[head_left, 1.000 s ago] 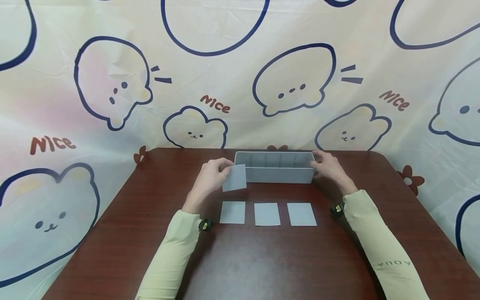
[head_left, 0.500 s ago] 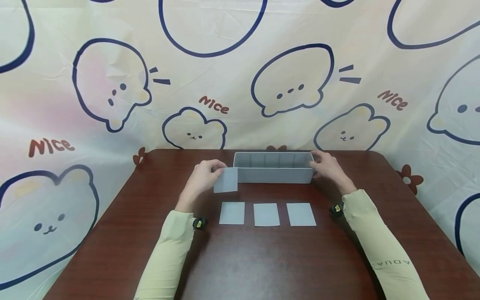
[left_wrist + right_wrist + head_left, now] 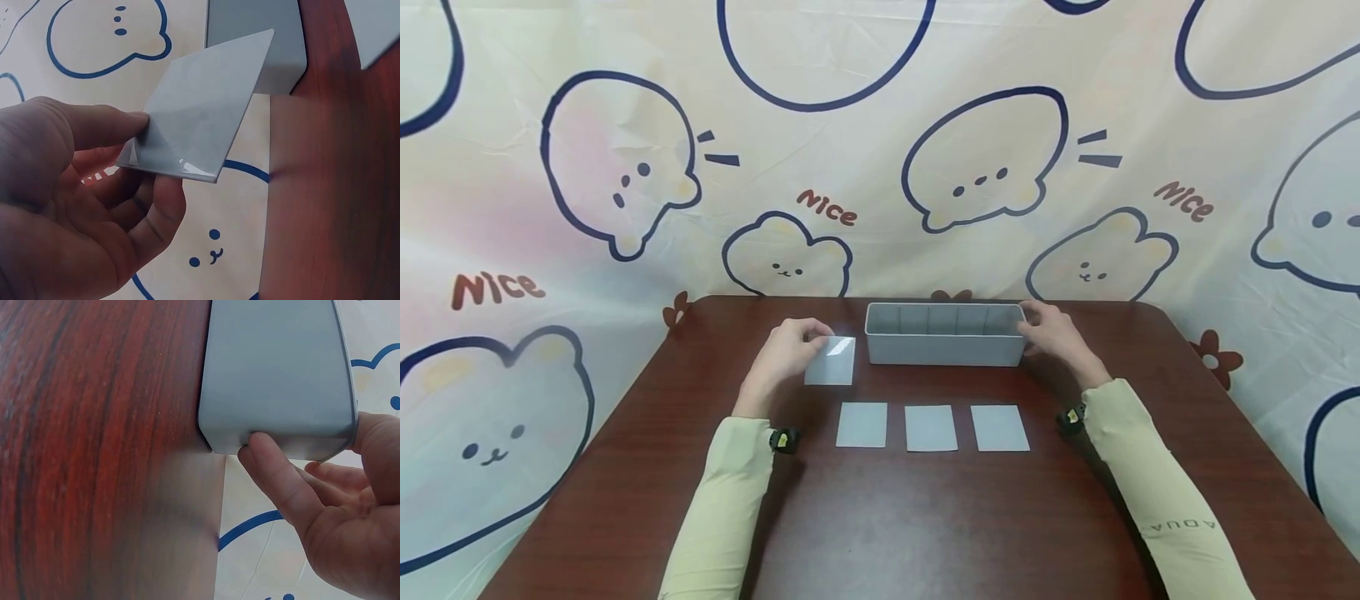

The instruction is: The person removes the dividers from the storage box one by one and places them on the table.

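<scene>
My left hand (image 3: 784, 354) pinches a pale, glossy square card (image 3: 830, 362) between thumb and fingers, left of a long grey box (image 3: 944, 351). In the left wrist view the card (image 3: 200, 106) is thin and stiff, tilted, with a shine along its lower edge. My right hand (image 3: 1054, 333) holds the right end of the box. In the right wrist view one finger rests against the box's end wall (image 3: 294, 442) and the thumb side of the hand is at its rim. Vertical lines mark the box's inner wall; its floor is hidden.
Three similar square cards, a left one (image 3: 861, 425), a middle one (image 3: 931, 428) and a right one (image 3: 1000, 428), lie in a row before the box. The dark brown table (image 3: 917, 525) ends at a cloth backdrop (image 3: 865, 150) printed with cartoon bears.
My left hand has moved left with its card, away from the front of the box. The right hand stays at the box's end, and the row of cards has not moved.
</scene>
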